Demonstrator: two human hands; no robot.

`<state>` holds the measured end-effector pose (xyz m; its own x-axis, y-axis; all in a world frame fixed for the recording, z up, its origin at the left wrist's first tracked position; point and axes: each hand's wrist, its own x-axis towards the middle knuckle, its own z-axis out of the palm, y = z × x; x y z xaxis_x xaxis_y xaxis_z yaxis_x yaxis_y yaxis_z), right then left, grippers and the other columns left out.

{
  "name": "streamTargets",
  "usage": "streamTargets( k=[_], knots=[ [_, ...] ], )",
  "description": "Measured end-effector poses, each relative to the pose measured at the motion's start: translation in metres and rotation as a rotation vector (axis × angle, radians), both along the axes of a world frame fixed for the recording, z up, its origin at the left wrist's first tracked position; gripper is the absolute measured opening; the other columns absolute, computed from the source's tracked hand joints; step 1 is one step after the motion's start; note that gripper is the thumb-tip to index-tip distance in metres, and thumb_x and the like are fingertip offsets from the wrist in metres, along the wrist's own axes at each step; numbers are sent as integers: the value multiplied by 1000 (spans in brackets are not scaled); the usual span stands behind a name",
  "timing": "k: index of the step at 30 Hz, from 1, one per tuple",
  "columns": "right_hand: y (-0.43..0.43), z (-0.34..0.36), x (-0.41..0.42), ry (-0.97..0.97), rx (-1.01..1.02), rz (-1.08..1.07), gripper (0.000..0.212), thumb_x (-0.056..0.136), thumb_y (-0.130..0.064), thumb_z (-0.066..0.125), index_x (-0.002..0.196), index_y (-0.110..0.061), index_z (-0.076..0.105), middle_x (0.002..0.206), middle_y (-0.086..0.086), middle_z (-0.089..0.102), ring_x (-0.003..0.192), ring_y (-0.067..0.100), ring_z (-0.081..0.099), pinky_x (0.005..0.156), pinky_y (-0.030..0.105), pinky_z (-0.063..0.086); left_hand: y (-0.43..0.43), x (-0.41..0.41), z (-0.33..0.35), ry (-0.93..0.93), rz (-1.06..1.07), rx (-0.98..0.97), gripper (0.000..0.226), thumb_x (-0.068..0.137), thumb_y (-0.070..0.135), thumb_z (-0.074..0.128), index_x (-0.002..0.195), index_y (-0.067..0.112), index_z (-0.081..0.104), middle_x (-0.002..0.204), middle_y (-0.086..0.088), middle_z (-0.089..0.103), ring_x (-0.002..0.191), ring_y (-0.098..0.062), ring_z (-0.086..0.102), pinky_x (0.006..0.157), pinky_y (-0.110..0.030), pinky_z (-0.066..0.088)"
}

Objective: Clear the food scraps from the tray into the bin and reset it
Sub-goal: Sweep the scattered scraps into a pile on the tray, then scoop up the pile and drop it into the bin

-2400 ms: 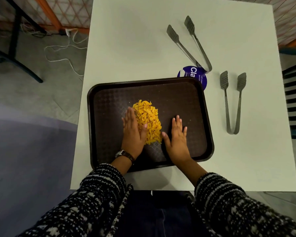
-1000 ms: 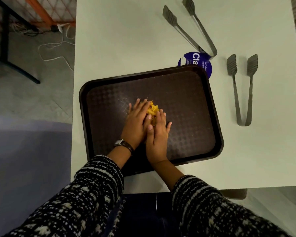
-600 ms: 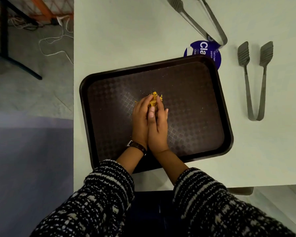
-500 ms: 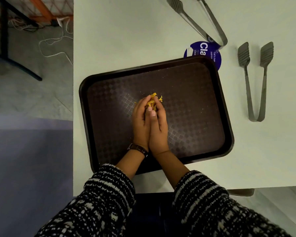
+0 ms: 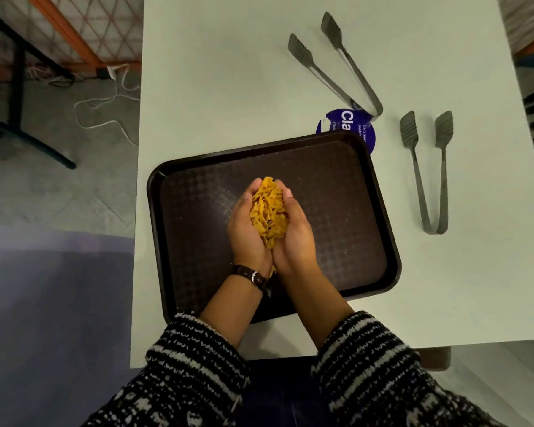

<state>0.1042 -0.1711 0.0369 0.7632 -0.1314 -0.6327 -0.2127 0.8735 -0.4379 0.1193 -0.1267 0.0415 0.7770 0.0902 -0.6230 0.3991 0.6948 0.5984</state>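
Observation:
A dark brown tray lies on the white table in front of me. My left hand and my right hand are cupped together, palms up, above the tray's middle. Between them they hold a heap of yellow-orange food scraps. The fingers of both hands curl up round the heap. A watch sits on my left wrist. The tray floor looks bare apart from tiny specks. No bin is in view.
Two metal tongs lie on the table: one pair beyond the tray, another pair to its right. A round blue sticker peeks out behind the tray's far edge. A black table leg and cables are on the floor at left.
My hands pushed the scraps together on the tray, closed round them, and have now turned palms up and lifted, with the heap cupped between them.

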Motion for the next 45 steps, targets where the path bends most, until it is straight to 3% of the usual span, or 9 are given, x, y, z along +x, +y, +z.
streamTargets(
  k=[2,6,12,18,22,28,34,41,45],
  knots=[
    [-3,12,5,-2,28,-10,27,94,-22,48,111,-8,63,113,14,66,107,26,63,102,42,45,-2,6,12,-22,7,-67,27,95,13,39,100,8,65,99,-12,68,90,-21,67,80,-31,55],
    [-7,38,14,-54,47,-27,29,92,-19,53,113,-1,58,102,15,65,96,26,63,101,43,45,-7,12,36,-32,-15,-112,28,94,14,38,103,8,64,110,-18,62,100,-28,61,95,-40,48],
    [-6,72,23,-84,91,-81,39,86,-12,59,121,5,55,103,17,65,96,26,63,98,40,47,-8,19,64,-41,-6,-267,27,94,15,41,107,6,63,111,-15,64,103,-26,61,97,-37,46],
    [-1,88,24,-85,178,-131,33,64,-10,70,96,-1,66,98,14,68,97,27,65,98,40,46,-5,19,82,-28,-8,-304,31,94,15,42,117,2,58,107,-12,64,100,-23,62,89,-32,49],
    [-1,96,22,-77,234,-100,10,83,-9,59,88,-3,66,90,11,68,87,24,66,96,40,48,-4,15,91,-53,3,-247,34,94,20,37,108,3,62,108,-14,63,100,-26,61,94,-37,47],
    [2,106,18,-78,284,-83,13,87,-14,59,85,-5,67,83,8,69,87,22,65,105,41,41,0,11,96,-90,6,-235,40,96,26,30,101,7,64,102,-13,67,91,-23,66,81,-32,53],
    [-1,113,17,-64,174,-83,24,90,-24,56,91,-3,68,96,16,69,94,29,66,87,43,52,-5,11,102,-106,0,-255,41,96,27,30,105,6,64,104,-14,67,98,-27,63,84,-36,51],
    [-17,116,5,-108,210,-142,26,89,-25,57,82,-4,71,90,13,71,93,28,66,98,43,46,-22,2,105,-99,-47,-253,39,95,26,31,99,10,67,92,-8,73,87,-20,70,73,-32,53],
    [-37,121,-8,-120,169,-164,29,90,-25,56,78,-6,75,88,13,73,86,26,70,86,40,53,-42,-8,113,-124,-87,-241,39,96,24,30,102,10,66,85,-6,75,81,-18,71,69,-29,55]
  ],
)
